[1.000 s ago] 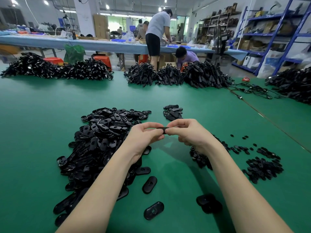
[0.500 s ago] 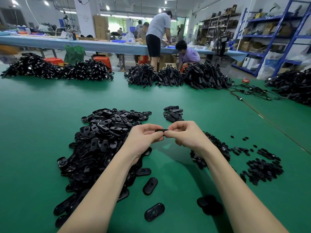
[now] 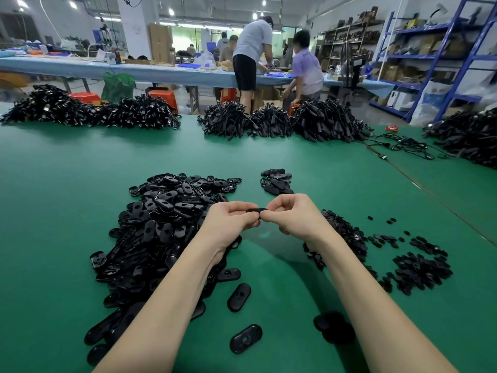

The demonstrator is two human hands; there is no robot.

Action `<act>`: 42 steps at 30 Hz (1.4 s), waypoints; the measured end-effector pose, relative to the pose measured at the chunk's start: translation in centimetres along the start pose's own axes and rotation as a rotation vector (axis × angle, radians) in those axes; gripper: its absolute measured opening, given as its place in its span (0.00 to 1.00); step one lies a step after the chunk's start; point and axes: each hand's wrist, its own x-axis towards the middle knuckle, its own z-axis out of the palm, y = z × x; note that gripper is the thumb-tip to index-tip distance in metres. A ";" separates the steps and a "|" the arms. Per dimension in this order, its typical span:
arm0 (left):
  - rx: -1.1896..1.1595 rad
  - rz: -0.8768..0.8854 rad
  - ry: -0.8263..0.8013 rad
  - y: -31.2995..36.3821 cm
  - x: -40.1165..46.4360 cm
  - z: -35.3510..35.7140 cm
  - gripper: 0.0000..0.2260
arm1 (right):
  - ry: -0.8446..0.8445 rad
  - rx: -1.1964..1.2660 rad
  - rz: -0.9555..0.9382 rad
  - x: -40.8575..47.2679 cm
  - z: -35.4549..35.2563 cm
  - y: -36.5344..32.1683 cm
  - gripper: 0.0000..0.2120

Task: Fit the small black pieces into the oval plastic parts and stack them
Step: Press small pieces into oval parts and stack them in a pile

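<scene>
No readable txt, labels, brands or nos. can be made out anywhere. Faint marks are seen on cartons on the blue shelving (image 3: 419, 49) in the bkgd, but too blurred to be read.

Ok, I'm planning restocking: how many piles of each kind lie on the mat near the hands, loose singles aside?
Oval-part piles: 3 (big heap, far small group, near low stack)
Small-piece piles: 2 (inner pile, outer pile)
Total: 5
</scene>
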 end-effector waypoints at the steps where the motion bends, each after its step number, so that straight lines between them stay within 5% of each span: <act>1: 0.003 -0.003 0.007 0.0 0.0 0.0 0.05 | 0.008 -0.003 0.002 0.1 0.1 0.1 0.06; 9: 0.024 -0.023 0.062 0.1 -0.3 0.1 0.05 | -0.019 -0.006 -0.021 0.0 0.4 0.3 0.06; 17: -0.045 -0.032 0.088 -0.2 -0.1 0.0 0.11 | -0.038 -0.161 -0.239 -0.3 -0.2 1.0 0.10; 26: 0.032 0.019 0.087 -0.3 0.3 0.0 0.06 | -0.082 -0.260 -0.146 -0.3 -0.9 1.4 0.15; 32: 0.035 0.097 0.102 0.3 3.9 2.5 0.10 | -0.164 -0.433 -0.065 0.1 -1.7 1.8 0.05; 36: 0.162 0.111 0.106 1.2 8.4 5.2 0.09 | -0.172 -0.435 -0.078 0.3 -1.6 2.2 0.04; 42: 0.694 0.203 0.158 0.9 13.2 8.1 0.17 | -0.184 -0.410 -0.062 0.6 -1.6 2.8 0.06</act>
